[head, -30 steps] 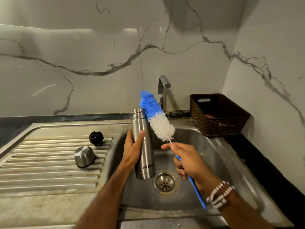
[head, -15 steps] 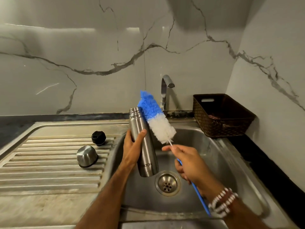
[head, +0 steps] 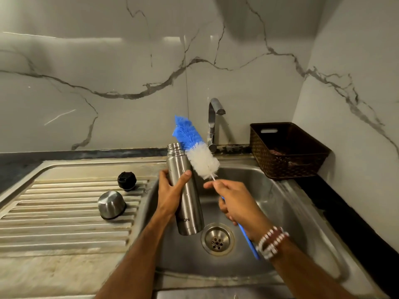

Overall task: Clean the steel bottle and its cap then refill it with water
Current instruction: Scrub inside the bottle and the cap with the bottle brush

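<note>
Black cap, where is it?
Head view, left side: the small round black cap sits on the ribbed steel draining board, behind the domed steel lid.

Not much moved tbh, the bottle brush (head: 197,152) leaned a bit left, blue tip now closer over the steel bottle (head: 191,203) mouth.

The bottle (head: 187,190) is brushed silver with dark lettering near its base. The brush (head: 195,147) has bristles that are blue at the tip and white below, on a blue handle. At nine o'clock from the bottle the cap (head: 111,204) is shiny silver with a dark rim. At ten o'clock the stopper (head: 127,180) is black. The basket (head: 287,160) at two o'clock is dark brown and woven. The wall (head: 108,61) is white marble with grey veins. The ribbed drainer (head: 54,223) is dull silver, stained tan. The bracelet (head: 272,242) has white and dark reddish beads.
</note>
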